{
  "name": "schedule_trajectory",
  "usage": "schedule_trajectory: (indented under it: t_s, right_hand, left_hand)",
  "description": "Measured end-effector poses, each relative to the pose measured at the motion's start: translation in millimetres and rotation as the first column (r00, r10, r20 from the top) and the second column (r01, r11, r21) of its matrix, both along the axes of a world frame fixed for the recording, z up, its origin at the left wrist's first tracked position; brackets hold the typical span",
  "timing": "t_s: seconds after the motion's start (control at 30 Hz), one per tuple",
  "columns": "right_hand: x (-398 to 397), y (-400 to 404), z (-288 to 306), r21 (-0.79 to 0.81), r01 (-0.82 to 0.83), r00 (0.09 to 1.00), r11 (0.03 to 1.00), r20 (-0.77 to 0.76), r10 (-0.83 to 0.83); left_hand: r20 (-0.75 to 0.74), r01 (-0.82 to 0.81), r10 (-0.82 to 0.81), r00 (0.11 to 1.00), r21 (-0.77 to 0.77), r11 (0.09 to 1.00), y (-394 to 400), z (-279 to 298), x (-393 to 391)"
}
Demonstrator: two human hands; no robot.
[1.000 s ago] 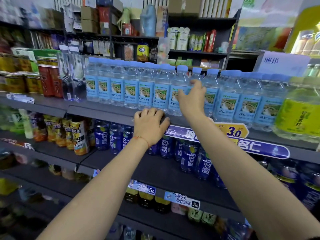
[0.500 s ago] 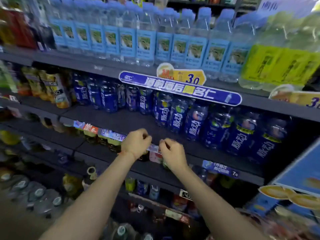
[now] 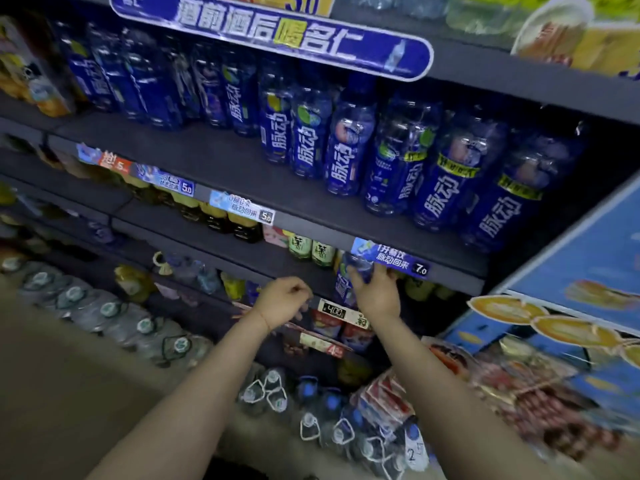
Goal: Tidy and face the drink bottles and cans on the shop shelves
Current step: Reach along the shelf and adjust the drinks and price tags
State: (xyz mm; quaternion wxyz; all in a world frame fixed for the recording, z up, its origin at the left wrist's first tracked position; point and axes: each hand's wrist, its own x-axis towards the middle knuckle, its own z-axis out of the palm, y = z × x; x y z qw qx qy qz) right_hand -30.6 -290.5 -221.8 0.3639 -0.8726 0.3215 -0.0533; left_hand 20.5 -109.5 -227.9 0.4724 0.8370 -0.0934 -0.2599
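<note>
My right hand (image 3: 375, 291) grips a blue bottle (image 3: 349, 271) by its top on the lower shelf, just under the 7.0 price tag (image 3: 391, 259). My left hand (image 3: 282, 301) hovers beside it at the same shelf's front edge, fingers curled, holding nothing that I can see. Above, a row of blue sports-drink bottles (image 3: 343, 143) stands on the dark shelf (image 3: 242, 174), set back from the edge on the left and closer to the front on the right. Green tea bottles (image 3: 311, 249) stand just left of the held bottle.
Large water jugs (image 3: 104, 310) line the floor at the left, and smaller ones (image 3: 332, 420) stand below my arms. A blue display stand (image 3: 581, 271) with packaged goods juts out at the right. Yellow-labelled bottles (image 3: 214, 213) fill the lower shelf's left part.
The view dropped from the water-bottle shelf to the lower shelves. Both hands came down from the top shelf, and my right hand took hold of a blue bottle.
</note>
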Motion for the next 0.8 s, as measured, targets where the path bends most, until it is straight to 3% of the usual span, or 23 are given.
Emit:
schedule_trajectory:
  t_s: [0.13,0.27,0.3,0.33,0.4,0.47,0.5,0.67,0.8]
  right_hand:
    - [22.3,-18.2,0.6,0.009,-0.035,0.998,0.999,-0.06,0.035]
    - [25.0,-30.7,3.0,0.298,0.002,0.992,0.955,-0.121,0.035]
    - [23.0,-30.8,2.7,0.298,-0.019,0.991,0.954,-0.121,0.057]
    - [20.4,-27.6,2.4,0.255,-0.055,0.993,0.965,-0.087,0.08]
    - [16.7,-13.9,0.4,0.131,-0.032,0.992,0.991,0.122,0.016]
    - [13.7,-0.1,-6.0,0.177,0.033,0.938,0.984,0.335,-0.092]
    - [11.4,9.0,-5.9,0.246,0.019,0.922,0.969,0.37,-0.112]
    - [17.1,61.4,4.1,0.423,-0.073,0.93,0.903,0.356,-0.091]
    - [39.2,105.2,32.6,0.591,-0.163,0.927,0.79,0.367,-0.083]
  left_hand:
    - [0.016,-0.026,0.026,1.0,0.006,1.0,3.0,8.0,-6.1]
    - [0.018,-0.064,0.064,0.998,0.008,0.998,4.9,16.7,-6.8]
    - [0.017,-0.067,0.067,0.998,0.014,0.998,4.7,18.5,-8.0]
    - [0.018,-0.07,0.069,0.997,0.012,0.998,4.7,19.5,-9.0]
    - [0.047,-0.074,0.073,0.996,0.014,0.997,5.8,22.4,-10.8]
    - [0.089,-0.074,0.069,0.994,0.046,0.996,10.8,23.6,-10.3]
    - [0.088,-0.068,0.062,0.994,0.065,0.996,14.4,24.2,-9.7]
    - [0.08,0.085,-0.099,0.992,0.158,0.984,39.0,30.9,-4.9]
    - [0.193,0.03,-0.066,0.979,0.182,0.983,75.2,56.8,7.3]
